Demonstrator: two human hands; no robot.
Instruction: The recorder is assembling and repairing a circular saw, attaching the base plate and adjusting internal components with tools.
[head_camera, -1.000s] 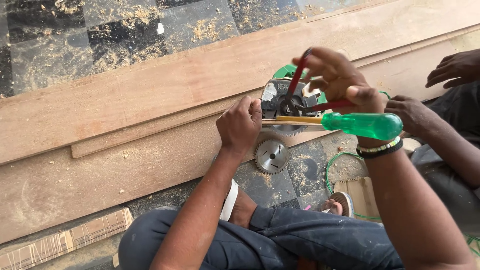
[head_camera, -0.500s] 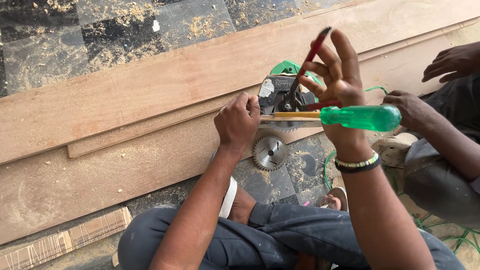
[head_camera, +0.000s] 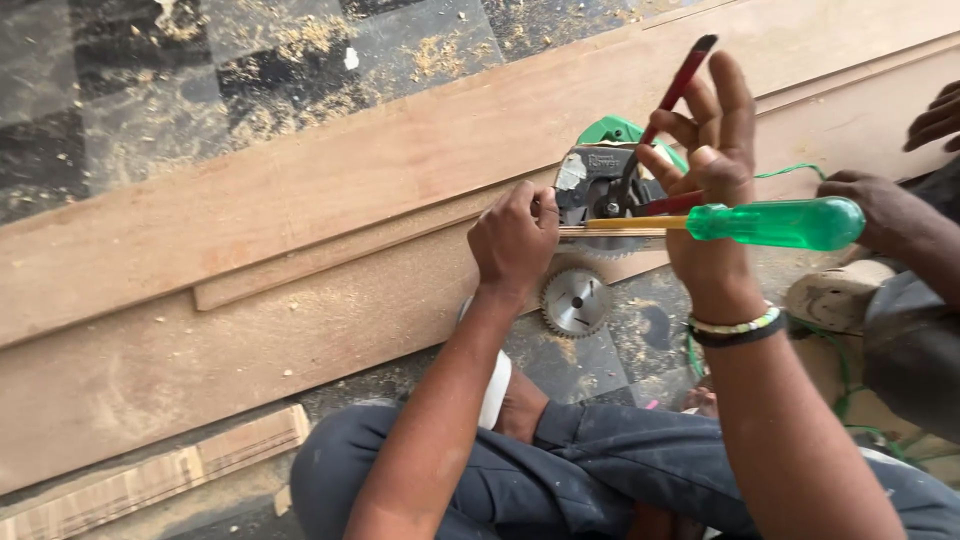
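Right hand (head_camera: 715, 190) has lifted, fingers now splayed, loosely pinching red-handled pliers (head_camera: 672, 95) and green-handled screwdriver (head_camera: 770, 222) over the green circular saw (head_camera: 600, 180); left hand (head_camera: 515, 240) stays clamped at saw's left; loose toothed blade (head_camera: 575, 302) lies just near.

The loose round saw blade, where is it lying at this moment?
In the head view the loose saw blade lies flat on the dark floor, just below the circular saw, right of the left hand and beside the wooden board.
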